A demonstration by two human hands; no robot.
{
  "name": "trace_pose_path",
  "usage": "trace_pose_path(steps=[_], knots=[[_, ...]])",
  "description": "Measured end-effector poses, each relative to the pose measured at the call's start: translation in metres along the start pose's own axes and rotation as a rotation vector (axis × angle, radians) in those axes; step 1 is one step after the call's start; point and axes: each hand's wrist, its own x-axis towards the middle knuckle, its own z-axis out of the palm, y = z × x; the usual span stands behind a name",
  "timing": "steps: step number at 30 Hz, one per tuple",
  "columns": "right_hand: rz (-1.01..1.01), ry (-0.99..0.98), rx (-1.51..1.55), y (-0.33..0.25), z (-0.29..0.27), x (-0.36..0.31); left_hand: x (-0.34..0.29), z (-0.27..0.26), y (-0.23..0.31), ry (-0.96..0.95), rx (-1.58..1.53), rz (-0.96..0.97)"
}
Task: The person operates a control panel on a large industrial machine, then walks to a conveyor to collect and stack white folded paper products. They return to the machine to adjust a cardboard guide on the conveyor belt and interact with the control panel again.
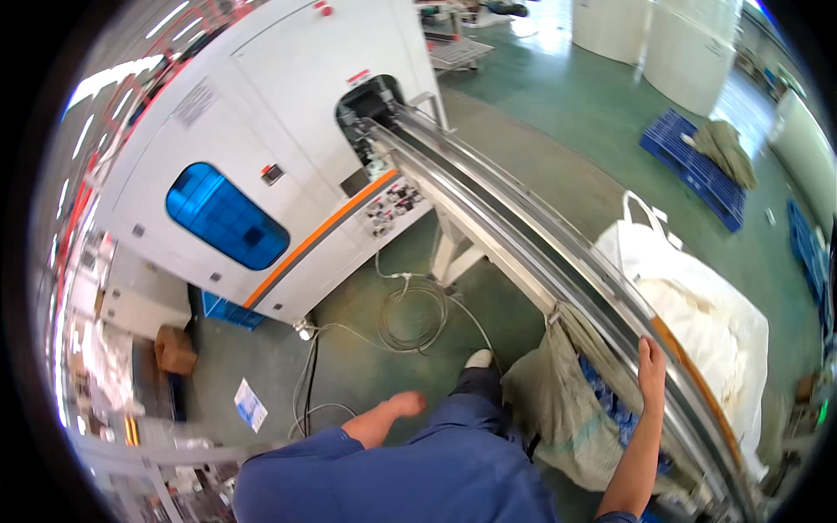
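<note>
My right hand (650, 373) reaches across the long metal conveyor rail (514, 228), its fingers closed over the far side rail by a brown strip. My left hand (407, 404) hangs low in front of my body, fingers curled in, with nothing seen in it. Beneath the conveyor, beside my right leg, a greenish-grey woven sack (549, 392) hangs from the frame. Blue items (602, 388) show through its opening; their kind is unclear. Beyond the rail stands a large white bulk bag (689, 305) with pale contents.
A white machine cabinet (301, 113) with a blue window stands ahead, the conveyor running out of it. Coiled hose (414, 318) and cables lie on the green floor near my foot. A blue pallet (697, 170) lies far right; a paper sheet (250, 405) lies left.
</note>
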Motion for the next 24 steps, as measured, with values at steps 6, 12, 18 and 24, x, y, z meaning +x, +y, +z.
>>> trace_pose_path(steps=[6,12,18,24], knots=[[0.121,-0.330,0.106,0.055,0.021,0.074,-0.021,0.086,-0.012,-0.258,-0.458,-0.477],[0.490,-0.450,0.145,0.055,0.020,0.111,0.057,0.034,0.006,0.030,-0.245,-0.069],[0.539,-0.461,0.223,0.057,0.024,0.107,0.104,-0.052,0.060,0.410,-0.692,-0.181],[0.567,-0.451,0.349,0.057,0.016,0.096,0.096,-0.033,0.104,0.374,-0.757,-0.227]])
